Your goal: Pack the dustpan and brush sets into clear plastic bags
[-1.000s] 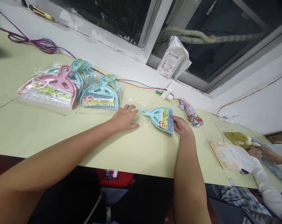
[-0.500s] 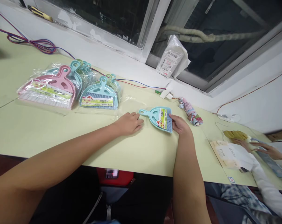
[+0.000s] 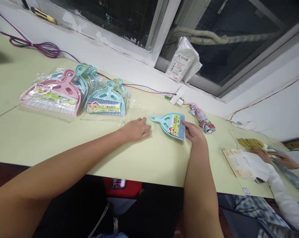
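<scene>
A light blue dustpan and brush set (image 3: pixel 173 125) with a green and white label is held by my right hand (image 3: pixel 194 133), thumb over the bristle edge and fingers beneath. Its handle points left, toward my left hand (image 3: pixel 137 130). That hand rests low on the table with its fingers somewhat apart, touching the near edge of a clear plastic bag (image 3: pixel 139 107) lying flat. Whether the fingertips pinch the film does not show. To the left are a pink dustpan set (image 3: pixel 67 86) and a smaller blue dustpan set (image 3: pixel 110 96), both in clear wrap, with others behind them.
Coiled wires (image 3: pixel 45 49) run along the wall, and a screwdriver (image 3: pixel 44 15) lies on the sill. A white packet (image 3: pixel 182 61) leans at the window. Beyond my right hand lies a patterned cloth bundle (image 3: pixel 202 119). Another person's hands (image 3: pixel 285 160) work at the right beside a paper bag (image 3: pixel 238 163).
My right hand and the dustpan set have shifted slightly right, widening the gap to my left hand. The left hand's fingers have spread a little.
</scene>
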Motion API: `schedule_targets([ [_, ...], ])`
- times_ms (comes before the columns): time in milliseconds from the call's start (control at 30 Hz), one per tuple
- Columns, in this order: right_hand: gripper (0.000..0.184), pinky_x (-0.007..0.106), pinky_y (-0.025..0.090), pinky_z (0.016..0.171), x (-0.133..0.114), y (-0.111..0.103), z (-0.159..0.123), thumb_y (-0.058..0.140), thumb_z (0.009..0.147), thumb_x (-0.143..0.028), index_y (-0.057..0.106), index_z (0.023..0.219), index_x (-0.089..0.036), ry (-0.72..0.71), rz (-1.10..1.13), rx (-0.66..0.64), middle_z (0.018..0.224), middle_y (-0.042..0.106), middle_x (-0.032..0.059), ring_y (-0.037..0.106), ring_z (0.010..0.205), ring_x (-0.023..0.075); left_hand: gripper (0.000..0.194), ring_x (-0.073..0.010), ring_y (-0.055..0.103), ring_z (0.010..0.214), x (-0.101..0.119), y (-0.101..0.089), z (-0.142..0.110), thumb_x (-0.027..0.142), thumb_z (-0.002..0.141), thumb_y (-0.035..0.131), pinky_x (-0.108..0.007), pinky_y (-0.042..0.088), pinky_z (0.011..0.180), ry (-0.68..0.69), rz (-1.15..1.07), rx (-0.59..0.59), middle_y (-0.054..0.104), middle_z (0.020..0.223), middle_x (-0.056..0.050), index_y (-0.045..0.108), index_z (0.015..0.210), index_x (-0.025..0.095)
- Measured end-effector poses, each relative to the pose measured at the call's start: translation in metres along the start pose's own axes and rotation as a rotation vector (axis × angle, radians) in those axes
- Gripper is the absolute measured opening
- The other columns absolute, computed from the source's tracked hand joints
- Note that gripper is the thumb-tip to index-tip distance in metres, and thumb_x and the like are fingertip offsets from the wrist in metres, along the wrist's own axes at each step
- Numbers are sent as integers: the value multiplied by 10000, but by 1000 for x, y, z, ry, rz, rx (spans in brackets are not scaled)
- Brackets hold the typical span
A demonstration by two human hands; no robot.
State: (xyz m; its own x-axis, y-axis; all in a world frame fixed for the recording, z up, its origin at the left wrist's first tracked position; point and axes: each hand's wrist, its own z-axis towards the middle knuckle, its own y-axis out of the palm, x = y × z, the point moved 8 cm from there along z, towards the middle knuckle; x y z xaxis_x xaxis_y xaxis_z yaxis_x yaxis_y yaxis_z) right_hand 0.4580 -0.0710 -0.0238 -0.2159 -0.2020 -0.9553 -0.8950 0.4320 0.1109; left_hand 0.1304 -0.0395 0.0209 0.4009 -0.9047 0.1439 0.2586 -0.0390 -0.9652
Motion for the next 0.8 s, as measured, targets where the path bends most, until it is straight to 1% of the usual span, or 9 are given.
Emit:
schedule_targets([
  [167,103,389,667,764,2,-5,3,697,874,-212,697,964,-162,-2,-15,2,882,778,95,760,811,245,500,-264,594,913,-6,6,2,540,1022,300,-389,473,816,-8,-40,-1,571,1016,-125,670,1111,216],
  [300,105,403,671,742,1,-6,3,657,896,-206,703,972,-149,-21,-27,-2,897,780,103,758,788,244,503,-268,607,935,-10,6,4,530,1028,287,-379,474,803,-32,-42,-5,582,1023,-131,661,1094,200],
  [400,112,397,670,749,1,-6,2,659,894,-205,703,980,-149,-22,-28,-2,893,780,102,758,800,244,498,-262,614,908,-11,4,4,523,1032,283,-373,473,779,-55,-37,-11,593,1018,-131,654,1094,197],
  [633,103,383,669,765,1,7,-1,683,882,-198,700,974,-156,-5,-13,-22,864,774,100,759,851,252,496,-244,627,858,-10,-3,4,478,1050,273,-361,465,726,-68,-5,37,628,979,-127,648,1021,154],
  [700,101,376,668,767,-1,11,-3,699,872,-201,700,963,-157,-8,-8,-22,860,772,101,759,857,253,487,-245,629,881,-7,-4,5,442,1057,273,-363,468,742,-53,27,56,638,980,-129,654,1000,144],
  [800,122,370,666,766,-5,17,-7,739,847,-220,700,944,-157,-13,-16,-22,849,769,101,759,851,254,451,-251,628,926,-3,-4,6,345,1060,279,-368,469,761,-25,105,68,651,995,-138,668,988,128],
])
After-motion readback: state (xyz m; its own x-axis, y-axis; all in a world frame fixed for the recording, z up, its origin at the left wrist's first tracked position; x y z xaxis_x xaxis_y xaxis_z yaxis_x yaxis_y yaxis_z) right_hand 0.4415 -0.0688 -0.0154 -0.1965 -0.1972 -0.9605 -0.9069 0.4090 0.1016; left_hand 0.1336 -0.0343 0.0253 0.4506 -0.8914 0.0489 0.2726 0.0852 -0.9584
